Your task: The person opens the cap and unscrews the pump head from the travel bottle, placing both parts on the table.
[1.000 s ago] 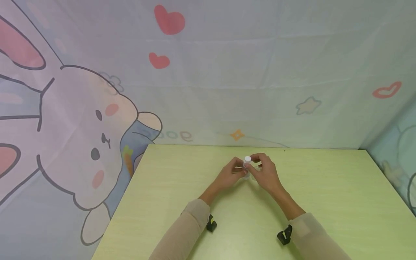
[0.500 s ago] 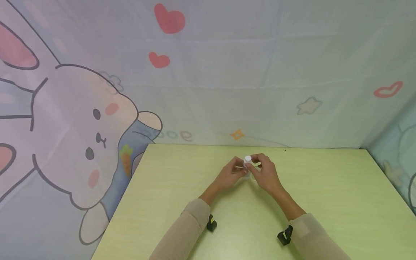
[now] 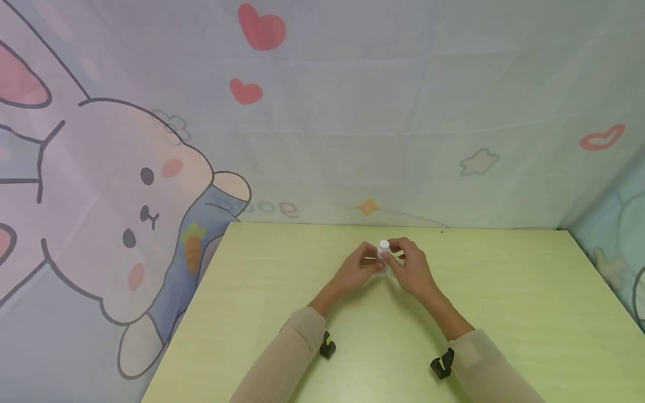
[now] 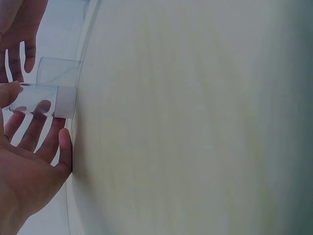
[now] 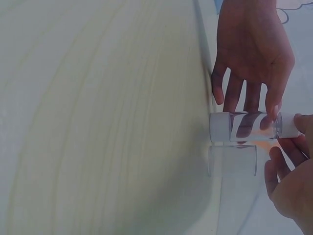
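"near the far edge of the pale wooden table [image 3: 504, 302], what are the fingers doing?"

"the left hand [image 3: 353, 274] curls round the clear bottle [image 5: 253, 127] with the white base; thumb and finger of the right hand [image 3: 410, 272] pinch by its white cap [image 5: 287, 125]. it stands upright between them, at or just above the tabletop."

"what could go wrong?"

"with a slack left grip, a twist up top could spin or tip the whole bottle, i'd say."

"and what's in the way?"

"the clear cup [image 5: 234, 160] just beside it, on the right-hand side (see-through, easy to miss); a stray knuckle could knock it over. a black bracket [image 3: 442, 365] juts by each sleeve [image 3: 282, 358], well apart from the bottle, and a rabbit-print backdrop [image 3: 332, 123] rises behind."
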Demonstrator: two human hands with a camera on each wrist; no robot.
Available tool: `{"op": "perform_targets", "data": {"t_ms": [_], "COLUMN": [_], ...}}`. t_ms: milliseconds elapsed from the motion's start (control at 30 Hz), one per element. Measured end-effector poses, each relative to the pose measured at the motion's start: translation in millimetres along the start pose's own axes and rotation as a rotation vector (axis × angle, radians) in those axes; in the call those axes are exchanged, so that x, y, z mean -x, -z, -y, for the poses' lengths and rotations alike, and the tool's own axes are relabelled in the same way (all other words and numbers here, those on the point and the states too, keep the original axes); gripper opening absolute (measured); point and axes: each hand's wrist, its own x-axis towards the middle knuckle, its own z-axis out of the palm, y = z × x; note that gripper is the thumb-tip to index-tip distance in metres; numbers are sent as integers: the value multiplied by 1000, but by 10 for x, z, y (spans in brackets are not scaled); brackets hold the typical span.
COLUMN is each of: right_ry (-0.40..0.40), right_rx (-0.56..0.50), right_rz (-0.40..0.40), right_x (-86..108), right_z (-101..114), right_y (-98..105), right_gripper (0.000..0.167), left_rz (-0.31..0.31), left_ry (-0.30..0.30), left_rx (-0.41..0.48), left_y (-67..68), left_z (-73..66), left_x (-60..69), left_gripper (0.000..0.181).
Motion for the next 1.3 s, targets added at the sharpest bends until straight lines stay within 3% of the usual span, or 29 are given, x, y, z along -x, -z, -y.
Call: {"op": "perform_targets", "data": {"t_ms": [433, 533, 633, 800, 1300], "right_ry": [16, 12, 12, 23, 22], "right_rx": [5, 9, 13, 19, 47], "right_rz": [3, 6, 8, 7, -26], "right_x": [-1, 0, 2, 1, -41], "right_z": [-26, -24, -23, -33, 3], "right_y": [5, 5, 5, 5, 5], "right_gripper": [29, 29, 29, 29, 39], "left_rz": [5, 7, 4, 0, 9], "left_ry": [-3, -5, 3, 7, -15], "left_rx": [-5, 5, 14, 1, 8], "left_y": [-3, 6, -1, -23, -8], "left_z": [11, -108, -124, 22, 38], "left_x": [-7, 46, 51, -9, -7], "left_gripper": [28, 27, 27, 27, 26]}}
